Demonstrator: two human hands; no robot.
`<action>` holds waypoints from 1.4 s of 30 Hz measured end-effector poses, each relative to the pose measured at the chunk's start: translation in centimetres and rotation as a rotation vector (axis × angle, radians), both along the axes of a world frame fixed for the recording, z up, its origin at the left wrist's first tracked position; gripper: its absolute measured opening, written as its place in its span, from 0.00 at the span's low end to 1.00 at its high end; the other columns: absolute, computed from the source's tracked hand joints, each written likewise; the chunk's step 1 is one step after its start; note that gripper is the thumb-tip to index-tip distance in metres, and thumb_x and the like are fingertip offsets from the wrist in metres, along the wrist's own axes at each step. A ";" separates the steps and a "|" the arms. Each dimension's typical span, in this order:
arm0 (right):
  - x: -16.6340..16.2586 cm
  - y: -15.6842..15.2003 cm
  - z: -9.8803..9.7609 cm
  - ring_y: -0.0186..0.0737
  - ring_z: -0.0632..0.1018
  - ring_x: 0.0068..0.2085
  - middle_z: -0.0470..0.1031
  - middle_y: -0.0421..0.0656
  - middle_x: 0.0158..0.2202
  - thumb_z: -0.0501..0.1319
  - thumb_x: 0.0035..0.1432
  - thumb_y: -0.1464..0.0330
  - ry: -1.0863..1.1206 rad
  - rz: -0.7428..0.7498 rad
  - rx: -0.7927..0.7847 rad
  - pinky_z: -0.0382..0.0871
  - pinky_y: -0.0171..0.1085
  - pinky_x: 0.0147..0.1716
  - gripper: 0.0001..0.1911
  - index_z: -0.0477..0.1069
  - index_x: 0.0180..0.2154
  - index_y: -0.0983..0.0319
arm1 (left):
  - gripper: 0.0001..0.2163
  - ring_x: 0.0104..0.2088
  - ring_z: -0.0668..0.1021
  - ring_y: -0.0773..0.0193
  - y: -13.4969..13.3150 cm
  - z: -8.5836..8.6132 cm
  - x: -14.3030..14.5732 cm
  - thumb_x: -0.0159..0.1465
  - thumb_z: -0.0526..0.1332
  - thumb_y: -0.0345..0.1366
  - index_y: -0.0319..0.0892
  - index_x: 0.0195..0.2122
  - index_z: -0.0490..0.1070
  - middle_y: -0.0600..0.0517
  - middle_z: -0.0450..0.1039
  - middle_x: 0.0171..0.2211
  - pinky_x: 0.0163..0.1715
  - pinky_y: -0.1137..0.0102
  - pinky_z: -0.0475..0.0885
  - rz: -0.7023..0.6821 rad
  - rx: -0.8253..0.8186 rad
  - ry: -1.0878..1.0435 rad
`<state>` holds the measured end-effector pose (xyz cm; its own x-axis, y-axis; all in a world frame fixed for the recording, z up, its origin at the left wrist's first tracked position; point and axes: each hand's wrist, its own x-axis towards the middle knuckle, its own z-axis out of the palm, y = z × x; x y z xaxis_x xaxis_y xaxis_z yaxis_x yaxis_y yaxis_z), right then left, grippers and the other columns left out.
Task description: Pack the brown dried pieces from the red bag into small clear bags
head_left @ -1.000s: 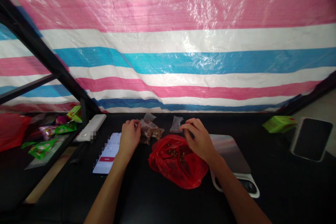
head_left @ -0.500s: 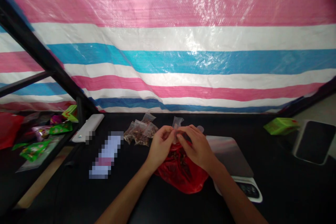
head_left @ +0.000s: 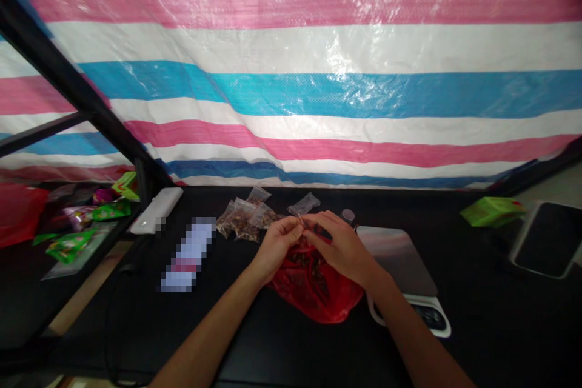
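My left hand [head_left: 278, 244] and my right hand [head_left: 342, 247] meet over an open red plastic bag [head_left: 318, 292] with dark dried bits inside. Both hands pinch the mouth of a small clear plastic bag [head_left: 304, 204], which sticks up and back from my fingertips. A little pile of filled clear bags [head_left: 244, 220] with brown contents lies on the black table [head_left: 282, 351] just left of my left hand. A small cap-like object [head_left: 348, 215] sits behind my right hand.
A kitchen scale [head_left: 400, 267] stands right of the red bag. A phone [head_left: 187, 253] and a white power bank [head_left: 155, 210] lie to the left. Green packets [head_left: 68, 245] fill a side shelf. A green box [head_left: 493, 211] and dark device [head_left: 545, 239] sit at right.
My left hand left the pile of filled bags and came right to join my right hand on the small clear bag. The view has tipped slightly downward.
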<state>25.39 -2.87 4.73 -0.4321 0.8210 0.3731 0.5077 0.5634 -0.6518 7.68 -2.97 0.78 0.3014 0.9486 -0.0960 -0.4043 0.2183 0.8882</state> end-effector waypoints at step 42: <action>0.1 -1.1 1.1 0.43 0.80 0.47 0.81 0.43 0.46 0.58 0.68 0.69 0.126 0.042 0.042 0.73 0.43 0.49 0.11 0.75 0.48 0.54 | 0.19 0.37 0.75 0.59 -1.7 4.8 -3.1 0.61 0.67 0.42 0.45 0.48 0.63 0.51 0.72 0.40 0.39 0.66 0.68 -0.079 0.612 0.841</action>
